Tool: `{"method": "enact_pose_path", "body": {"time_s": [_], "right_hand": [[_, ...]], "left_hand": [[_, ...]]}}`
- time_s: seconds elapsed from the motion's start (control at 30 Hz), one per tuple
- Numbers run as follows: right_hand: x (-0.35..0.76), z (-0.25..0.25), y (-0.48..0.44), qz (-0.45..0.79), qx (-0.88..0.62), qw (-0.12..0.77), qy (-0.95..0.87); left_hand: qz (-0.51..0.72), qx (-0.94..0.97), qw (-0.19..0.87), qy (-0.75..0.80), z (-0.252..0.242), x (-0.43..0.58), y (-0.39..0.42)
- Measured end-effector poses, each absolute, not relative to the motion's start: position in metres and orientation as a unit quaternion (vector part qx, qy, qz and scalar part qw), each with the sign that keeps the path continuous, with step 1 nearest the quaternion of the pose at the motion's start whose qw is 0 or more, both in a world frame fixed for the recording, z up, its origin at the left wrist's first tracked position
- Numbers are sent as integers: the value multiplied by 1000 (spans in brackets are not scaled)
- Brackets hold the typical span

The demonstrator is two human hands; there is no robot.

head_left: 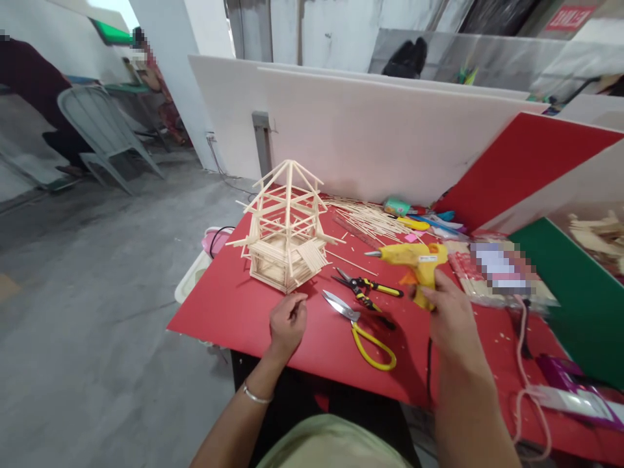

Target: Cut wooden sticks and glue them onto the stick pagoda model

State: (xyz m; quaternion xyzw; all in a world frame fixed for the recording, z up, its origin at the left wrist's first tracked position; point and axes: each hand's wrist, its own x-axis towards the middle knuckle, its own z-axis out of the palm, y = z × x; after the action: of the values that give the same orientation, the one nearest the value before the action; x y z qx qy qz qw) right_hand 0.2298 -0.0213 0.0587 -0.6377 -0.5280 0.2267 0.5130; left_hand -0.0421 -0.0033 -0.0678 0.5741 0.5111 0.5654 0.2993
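Observation:
My right hand [446,309] grips a yellow hot glue gun [422,260] above the red table, its nozzle pointing left. Close to the table's front edge, my left hand [289,320] is curled with its fingers closed; whatever may be in them is hidden. Just beyond that hand stands a small house-like frame of thin wooden sticks [287,234], with a peaked open roof. Between my hands lie yellow-handled scissors [358,325] and a pair of black-and-yellow pliers [368,292].
Loose wooden sticks [365,218] are heaped at the back of the red table [214,315]. A phone [500,266] with a cable rests on plastic packs at right. White boards [341,130] stand behind. A chair [100,123] and two people are at far left.

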Motion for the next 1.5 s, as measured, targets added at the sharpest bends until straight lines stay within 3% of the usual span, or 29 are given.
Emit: {"method": "enact_pose_path", "body": {"time_s": [0.3, 0.4, 1.27, 1.5], "right_hand": [[156, 73, 10, -138, -592, 366, -705], [147, 69, 12, -200, -597, 321, -707], [168, 54, -19, -233, -627, 256, -698], [152, 51, 2, -220, -597, 355, -685]], "left_hand": [[590, 607, 241, 475, -76, -48, -2], [585, 612, 244, 472, -75, -48, -2], [584, 615, 247, 469, -72, -48, -2], [588, 608, 243, 475, -75, -47, -1]]}}
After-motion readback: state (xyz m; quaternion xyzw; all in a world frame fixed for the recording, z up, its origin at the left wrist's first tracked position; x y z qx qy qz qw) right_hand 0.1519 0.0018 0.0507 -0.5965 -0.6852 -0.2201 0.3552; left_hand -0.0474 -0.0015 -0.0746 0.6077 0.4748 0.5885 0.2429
